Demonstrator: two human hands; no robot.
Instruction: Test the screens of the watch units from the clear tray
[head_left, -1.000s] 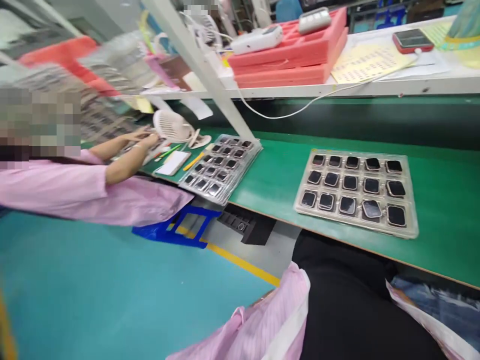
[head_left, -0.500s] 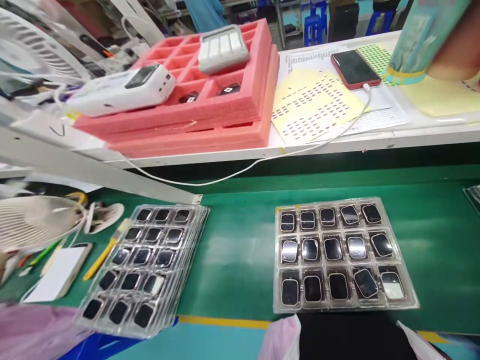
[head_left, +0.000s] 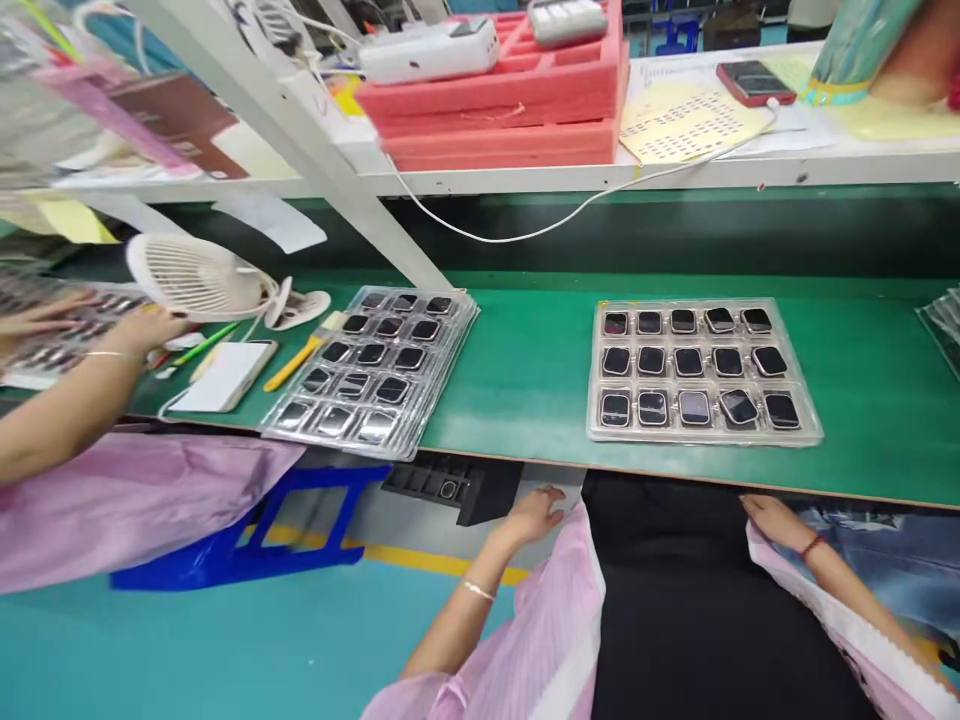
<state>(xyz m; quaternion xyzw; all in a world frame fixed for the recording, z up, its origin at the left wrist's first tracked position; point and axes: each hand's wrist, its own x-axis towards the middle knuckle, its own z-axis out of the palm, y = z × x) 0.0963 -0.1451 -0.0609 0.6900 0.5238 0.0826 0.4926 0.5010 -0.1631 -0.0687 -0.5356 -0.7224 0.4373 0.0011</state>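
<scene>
Below the bench edge, my left hand (head_left: 534,512) hangs beside my pink jacket (head_left: 551,610), its fingers loosely bent and apart, with nothing in it. My right hand (head_left: 774,520) lies at the other side of my black top (head_left: 667,580), fingers stretched inward along the cloth and holding nothing that I can see. On the green bench in front of me is a clear plastic tray (head_left: 808,432) with rows of square watch faces (head_left: 688,362). A stack of similar trays (head_left: 442,385), also filled, stands to the left.
A yellow-handled brush (head_left: 294,362), a white device (head_left: 225,378) and a small fan (head_left: 199,280) lie left. A co-worker's arm (head_left: 82,400) reaches over trays there. A shelf (head_left: 525,182) carries pink foam trays (head_left: 502,145) and a phone (head_left: 754,82). A blue stool (head_left: 247,530) stands below.
The view has tilted down and swung left, so the bench things sit higher and further right. Both my hands and the co-worker's arm have come into view. The tray in front looks unmoved.
</scene>
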